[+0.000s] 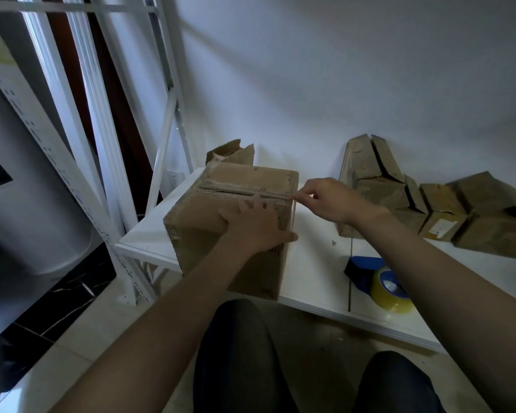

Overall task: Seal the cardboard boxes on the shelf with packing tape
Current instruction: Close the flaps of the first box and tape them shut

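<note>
Left hand (257,226) flat on box (245,177), right hand (335,204) pinching its seam edge, tape roll (391,295) well apart.

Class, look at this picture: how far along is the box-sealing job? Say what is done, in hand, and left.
Done: no box looks plainly sealed. In hand: the left hand presses the near box shut; the right hand pinches at its seam's right end. Left: the tape dispenser lies untouched on the shelf, and the boxes on the right show loose flaps.
</note>
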`<state>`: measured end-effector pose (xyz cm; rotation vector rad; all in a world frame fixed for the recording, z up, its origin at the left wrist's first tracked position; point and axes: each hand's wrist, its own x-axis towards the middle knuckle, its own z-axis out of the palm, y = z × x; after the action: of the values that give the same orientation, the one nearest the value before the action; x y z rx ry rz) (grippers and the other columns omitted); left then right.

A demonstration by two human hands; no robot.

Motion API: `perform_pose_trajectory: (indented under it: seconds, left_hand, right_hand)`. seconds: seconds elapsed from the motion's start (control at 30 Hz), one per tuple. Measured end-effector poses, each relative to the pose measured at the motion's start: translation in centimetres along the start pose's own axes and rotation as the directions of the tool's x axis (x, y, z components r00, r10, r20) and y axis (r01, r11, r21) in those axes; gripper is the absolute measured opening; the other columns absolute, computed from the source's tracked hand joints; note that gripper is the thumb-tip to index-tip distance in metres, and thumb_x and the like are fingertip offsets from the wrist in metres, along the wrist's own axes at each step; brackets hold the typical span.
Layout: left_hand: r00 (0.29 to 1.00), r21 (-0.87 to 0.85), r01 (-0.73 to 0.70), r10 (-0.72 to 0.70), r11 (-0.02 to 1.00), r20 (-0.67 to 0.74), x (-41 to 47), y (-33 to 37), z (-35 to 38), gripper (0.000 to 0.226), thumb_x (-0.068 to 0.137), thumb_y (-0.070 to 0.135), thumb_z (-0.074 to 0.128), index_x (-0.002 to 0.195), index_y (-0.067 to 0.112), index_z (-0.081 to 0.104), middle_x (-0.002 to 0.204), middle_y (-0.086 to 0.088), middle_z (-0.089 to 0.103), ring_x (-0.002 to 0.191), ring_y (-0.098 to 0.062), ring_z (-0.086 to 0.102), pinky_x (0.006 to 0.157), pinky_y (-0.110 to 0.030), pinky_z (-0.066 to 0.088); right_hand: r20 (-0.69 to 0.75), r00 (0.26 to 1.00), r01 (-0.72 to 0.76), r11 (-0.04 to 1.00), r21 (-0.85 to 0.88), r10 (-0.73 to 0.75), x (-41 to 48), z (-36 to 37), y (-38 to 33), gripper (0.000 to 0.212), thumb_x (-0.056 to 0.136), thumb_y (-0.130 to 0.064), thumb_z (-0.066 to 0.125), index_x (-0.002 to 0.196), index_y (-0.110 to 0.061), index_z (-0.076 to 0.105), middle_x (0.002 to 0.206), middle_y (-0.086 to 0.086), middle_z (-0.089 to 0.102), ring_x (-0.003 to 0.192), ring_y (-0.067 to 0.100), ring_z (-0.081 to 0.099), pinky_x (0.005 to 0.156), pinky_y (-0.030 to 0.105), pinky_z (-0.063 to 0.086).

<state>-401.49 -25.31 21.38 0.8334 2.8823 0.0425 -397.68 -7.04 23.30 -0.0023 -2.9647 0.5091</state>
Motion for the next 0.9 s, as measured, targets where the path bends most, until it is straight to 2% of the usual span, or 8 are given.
perform_pose_trajectory:
  seconds: [0.03,0.1,0.2,0.3,0.4,0.5,0.63,0.9]
  left_hand:
    - [0.999,-0.047,-0.034,0.034,0.998,0.001,-0.4,0.0,-0.1,0.084,0.09,0.067,0.05,0.155,0.022,0.023,0.164,-0.011,0.016,0.149,-0.042,0.014,0.11,-0.075,0.011]
    - [0.999,-0.087,-0.037,0.034,0.996,-0.04,-0.8,-0.9,-0.7,0.075,0.082,0.063,0.056,0.142,0.021,0.043,0.147,-0.011,0.04,0.137,-0.04,0.036,0.109,-0.072,0.027]
    - [0.98,-0.051,-0.197,0.198,0.979,0.016,-2.7,-3.2,-2.1,0.074,0.062,0.068,0.057,0.123,0.026,0.056,0.116,0.002,0.056,0.108,-0.024,0.054,0.099,-0.048,0.045]
    - [0.961,0.013,-0.276,0.276,0.961,0.026,-4.3,-6.5,-3.0,0.075,0.072,0.053,0.074,0.139,0.031,0.048,0.132,0.004,0.051,0.118,-0.018,0.047,0.099,-0.03,0.036]
    - [0.947,0.061,-0.319,0.317,0.946,0.044,-5.3,-8.3,-3.5,0.082,0.079,0.039,0.075,0.15,0.036,0.034,0.152,0.0,0.036,0.135,-0.023,0.034,0.11,-0.037,0.03]
    - [0.959,-0.043,-0.272,0.274,0.961,0.072,-5.4,-9.3,-3.1,0.083,0.084,0.036,0.075,0.153,0.034,0.031,0.158,0.0,0.027,0.142,-0.024,0.026,0.113,-0.037,0.027]
    - [0.967,-0.338,-0.249,0.25,0.907,-0.041,-4.7,-9.4,-1.6,0.076,0.079,0.033,0.082,0.146,0.029,0.047,0.157,0.006,0.034,0.141,-0.02,0.033,0.113,-0.039,0.031]
    - [0.929,-0.424,-0.371,0.33,0.826,-0.169,-1.3,-6.9,-1.0,0.061,0.078,0.033,0.084,0.135,0.029,0.061,0.148,0.013,0.05,0.139,-0.013,0.041,0.117,-0.04,0.027]
  right_hand:
    - [-0.003,1.0,0.006,1.0,-0.017,-0.006,0.1,0.2,0.5,0.041,0.101,-0.056,0.041,0.116,-0.033,0.071,0.105,-0.011,0.059,0.101,0.017,0.058,0.086,0.039,0.049]
    - [-0.029,0.999,0.018,1.0,-0.021,-0.019,0.2,0.4,0.9,0.039,0.1,-0.055,0.043,0.124,-0.037,0.067,0.121,-0.007,0.058,0.112,0.02,0.055,0.095,0.043,0.047]
    - [-0.058,0.998,0.029,1.0,-0.011,-0.03,0.3,0.6,0.5,0.042,0.1,-0.053,0.046,0.136,-0.034,0.06,0.144,-0.004,0.048,0.129,0.023,0.043,0.106,0.044,0.041]
    - [0.0,1.0,0.024,1.0,0.018,-0.024,0.6,1.0,-0.1,0.047,0.099,-0.053,0.05,0.143,-0.037,0.052,0.157,-0.006,0.035,0.139,0.023,0.034,0.112,0.046,0.037]
    - [0.135,0.991,0.009,0.996,0.094,-0.021,0.2,1.7,-1.2,0.053,0.096,-0.057,0.053,0.146,-0.041,0.047,0.162,-0.005,0.027,0.139,0.021,0.04,0.114,0.039,0.034]
    - [0.147,0.989,-0.039,0.985,0.169,0.014,-1.7,2.3,-2.0,0.057,0.093,-0.059,0.056,0.145,-0.038,0.049,0.161,-0.006,0.027,0.138,0.02,0.041,0.113,0.036,0.034]
    - [0.064,0.99,-0.137,0.979,0.154,0.128,-5.8,2.3,-2.8,0.066,0.084,-0.069,0.061,0.142,-0.038,0.053,0.153,-0.008,0.029,0.124,0.017,0.05,0.104,0.038,0.043]
    - [-0.057,0.958,-0.28,0.959,0.031,0.282,-10.0,2.5,-2.7,0.07,0.086,-0.05,0.071,0.148,-0.028,0.046,0.152,0.001,0.029,0.128,0.025,0.048,0.108,0.038,0.041]
